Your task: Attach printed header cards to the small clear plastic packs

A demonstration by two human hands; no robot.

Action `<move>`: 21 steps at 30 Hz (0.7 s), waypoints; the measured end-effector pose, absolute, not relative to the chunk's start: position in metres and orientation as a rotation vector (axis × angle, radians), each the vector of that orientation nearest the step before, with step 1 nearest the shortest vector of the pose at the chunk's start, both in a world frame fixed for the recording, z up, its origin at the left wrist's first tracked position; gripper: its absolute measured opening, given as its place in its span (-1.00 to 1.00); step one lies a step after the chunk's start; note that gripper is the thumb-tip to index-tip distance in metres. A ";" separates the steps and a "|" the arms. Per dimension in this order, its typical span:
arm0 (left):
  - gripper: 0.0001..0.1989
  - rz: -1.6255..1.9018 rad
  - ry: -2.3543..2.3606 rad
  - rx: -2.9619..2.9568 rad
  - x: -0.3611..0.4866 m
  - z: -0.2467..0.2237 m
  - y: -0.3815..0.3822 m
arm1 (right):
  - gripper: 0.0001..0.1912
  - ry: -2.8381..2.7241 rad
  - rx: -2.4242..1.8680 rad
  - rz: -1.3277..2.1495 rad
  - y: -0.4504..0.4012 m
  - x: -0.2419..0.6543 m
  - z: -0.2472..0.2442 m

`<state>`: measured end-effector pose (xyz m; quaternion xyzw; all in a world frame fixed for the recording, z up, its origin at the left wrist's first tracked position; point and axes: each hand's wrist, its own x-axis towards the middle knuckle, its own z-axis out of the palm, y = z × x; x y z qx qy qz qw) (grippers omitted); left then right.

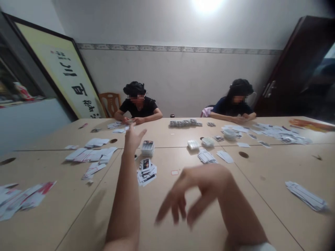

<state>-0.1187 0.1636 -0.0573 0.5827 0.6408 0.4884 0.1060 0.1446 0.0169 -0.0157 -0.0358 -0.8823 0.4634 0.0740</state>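
My left hand (134, 137) reaches far forward over the table, thumb apart from the fingers, with nothing seen in it. Just right of it stands a stack of clear plastic boxes (148, 149), with a loose pile of printed cards (147, 172) on the near side. My right hand (196, 188) hangs above the table nearer to me, slightly blurred, its fingers bent downward and apart, holding nothing. A small red-edged label (174, 172) lies beyond its fingers. Behind that hand is a pile of white cards (207, 156).
Two people sit across the wooden table (167, 209), their hands at cards. Paper piles lie at left (90, 155), near left (24, 198), far right (282, 134) and right (306, 196). Clear boxes (193, 144) and several small stacks (183, 123) stand farther back.
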 end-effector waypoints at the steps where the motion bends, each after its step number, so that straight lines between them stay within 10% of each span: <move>1: -0.48 1.570 1.843 1.726 -0.121 -0.044 0.152 | -0.51 -2.624 -0.091 1.433 0.034 0.145 -0.021; 8: -0.66 2.733 0.870 1.361 -0.116 0.020 0.045 | -0.79 -2.306 -1.051 0.674 0.121 0.063 -0.135; 14: -0.76 2.740 0.835 1.132 -0.124 0.026 0.024 | -0.48 -2.456 -0.910 0.459 0.133 0.028 -0.191; 21: -0.80 2.662 0.858 1.150 -0.121 0.027 0.026 | -0.70 -2.494 -0.911 0.346 0.135 0.031 -0.208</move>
